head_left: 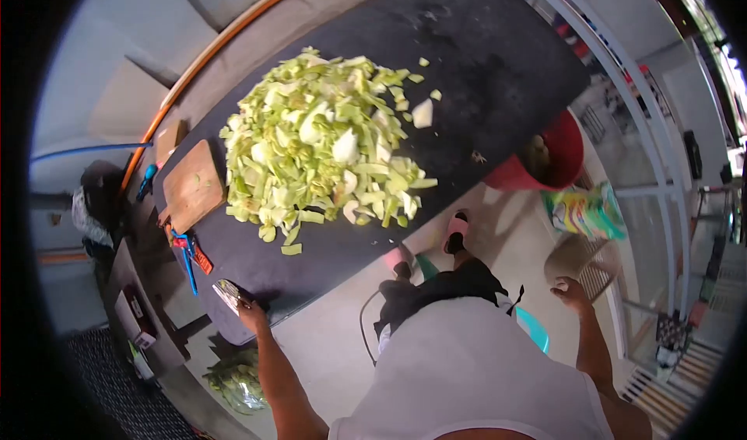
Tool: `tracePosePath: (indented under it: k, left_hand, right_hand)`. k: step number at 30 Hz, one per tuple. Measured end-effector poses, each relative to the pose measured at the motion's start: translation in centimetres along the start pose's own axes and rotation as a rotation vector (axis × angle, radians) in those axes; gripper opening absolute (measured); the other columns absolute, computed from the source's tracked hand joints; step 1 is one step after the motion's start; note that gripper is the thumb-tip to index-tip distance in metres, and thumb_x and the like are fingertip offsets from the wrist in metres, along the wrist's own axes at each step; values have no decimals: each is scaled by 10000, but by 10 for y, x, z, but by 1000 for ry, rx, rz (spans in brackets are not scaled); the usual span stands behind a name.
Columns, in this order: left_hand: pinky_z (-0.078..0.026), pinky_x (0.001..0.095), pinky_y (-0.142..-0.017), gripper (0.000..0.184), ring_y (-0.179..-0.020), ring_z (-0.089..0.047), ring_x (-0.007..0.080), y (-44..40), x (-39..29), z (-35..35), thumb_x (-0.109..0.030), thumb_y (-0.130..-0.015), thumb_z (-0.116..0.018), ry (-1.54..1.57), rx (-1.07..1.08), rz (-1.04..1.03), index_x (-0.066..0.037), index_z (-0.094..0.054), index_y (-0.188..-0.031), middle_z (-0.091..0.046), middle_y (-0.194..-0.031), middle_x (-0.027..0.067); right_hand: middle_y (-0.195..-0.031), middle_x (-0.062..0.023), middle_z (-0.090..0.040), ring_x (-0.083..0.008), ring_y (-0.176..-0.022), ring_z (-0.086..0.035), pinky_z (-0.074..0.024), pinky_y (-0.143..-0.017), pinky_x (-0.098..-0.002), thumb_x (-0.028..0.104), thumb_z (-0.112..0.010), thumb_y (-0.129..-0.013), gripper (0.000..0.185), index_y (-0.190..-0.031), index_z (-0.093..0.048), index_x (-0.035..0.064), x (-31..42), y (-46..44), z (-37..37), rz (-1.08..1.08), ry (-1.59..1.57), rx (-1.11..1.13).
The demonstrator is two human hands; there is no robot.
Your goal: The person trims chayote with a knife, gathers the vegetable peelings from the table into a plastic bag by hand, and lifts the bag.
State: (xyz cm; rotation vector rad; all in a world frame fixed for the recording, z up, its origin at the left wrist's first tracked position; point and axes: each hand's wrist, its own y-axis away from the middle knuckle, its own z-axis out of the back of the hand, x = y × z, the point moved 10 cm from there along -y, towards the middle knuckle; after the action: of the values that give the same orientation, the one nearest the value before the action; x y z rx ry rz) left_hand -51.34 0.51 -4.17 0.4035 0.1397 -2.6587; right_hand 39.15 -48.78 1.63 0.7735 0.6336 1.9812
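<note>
The person's left hand [250, 315] is at the near left edge of the dark table [498, 59], its fingers seemingly clamped on the near end of a flat shiny object [228, 294], too blurred to identify; the right hand [572, 294] hangs out to the side, off the table, with fingers curled inward, though I cannot tell whether they meet or enclose anything; a woven beige seat [583, 265] is just beside it. If the left grip loosens there, the shiny object could slide over the edge; if it has a sharp side, a careless turn could nick the fingers.

Beyond, a blue tool [189, 267] and a red item [201, 258] lie close together near the wooden board [194, 185]; a sleeve or arm sweeping past might knock them down.

The heap of chopped pale-green vegetable [311, 140] sits mid-table, beside the board; its loose outer pieces could tumble to the floor if the heap is pushed nearer the person, and fallen bits could make the footing slick; the red bucket [560, 156] is farther right, by the table's edge.
</note>
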Motion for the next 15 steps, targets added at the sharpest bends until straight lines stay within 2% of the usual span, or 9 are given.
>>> tracePosePath:
  k: [1,4,6,8,10,11,12,13,15]
  left_hand:
    - [-510,458,-927,516,-1059,-660,418,-6,0,0,-138,-811,-728,-28,55,48,25,-600,-1283,-694,-1139,234]
    - [-496,456,-954,555,-1106,-630,435,-13,-20,-1,-132,-806,-729,-48,213,141,24,-584,-1319,-670,-1190,245]
    - [-493,454,-950,539,-1103,-621,428,-20,-37,8,-130,-830,-719,-102,25,14,21,-580,-1328,-654,-1209,242]
    - [-494,448,-937,513,-1084,-619,406,-20,-69,14,-120,-857,-705,-31,-88,-127,15,-578,-1335,-642,-1210,231]
    - [-499,438,-914,477,-1050,-624,368,2,-138,30,-103,-887,-687,157,-113,-278,5,-580,-1340,-635,-1194,211]
    - [-507,412,-876,438,-984,-629,293,22,-180,38,-51,-915,-655,202,-134,-378,2,-582,-1344,-634,-1139,179]
    - [-508,406,-873,439,-976,-629,284,38,-210,36,-40,-914,-654,272,-104,-422,-3,-584,-1346,-634,-1131,173]
    - [-509,399,-870,440,-969,-628,274,55,-237,32,-29,-912,-654,343,-74,-463,-8,-587,-1347,-633,-1123,167]
    - [-512,378,-843,448,-945,-625,253,100,-292,29,-7,-908,-657,402,-12,-560,-26,-594,-1351,-633,-1111,154]
  right_hand:
    - [-1174,-186,-715,-303,-1057,-705,-562,-896,-405,357,-800,-853,602,-1315,-598,28,-19,15,-15,-170,-83,48]
    - [-1187,-175,-714,-279,-1045,-709,-578,-853,-398,347,-786,-874,580,-1326,-593,38,-25,62,-33,-418,-214,89]
    - [-1193,-172,-713,-267,-1034,-710,-585,-828,-393,331,-777,-885,567,-1335,-588,42,-64,62,-43,-404,-266,39]
    - [-1188,-172,-714,-261,-1027,-711,-579,-842,-385,304,-770,-895,549,-1345,-586,49,-59,75,-30,-472,-350,-13]
    - [-1195,-107,-710,-212,-835,-689,-598,-583,-385,298,-743,-914,557,-1389,-542,87,-112,56,-31,-312,-258,-77]
    - [-1196,-113,-708,-205,-804,-681,-588,-563,-372,298,-746,-912,559,-1387,-543,84,-128,56,-26,-308,-250,-112]
    - [-1196,-119,-707,-198,-772,-674,-579,-543,-359,298,-749,-909,562,-1385,-544,82,-142,52,-18,-304,-241,-146]
    - [-1193,-123,-705,-200,-766,-663,-576,-548,-366,298,-755,-904,556,-1373,-552,77,-150,53,-8,-307,-297,-171]
    - [-1196,-159,-703,-252,-977,-678,-547,-812,-375,306,-768,-889,545,-1339,-588,57,-166,48,9,-295,-321,-224]
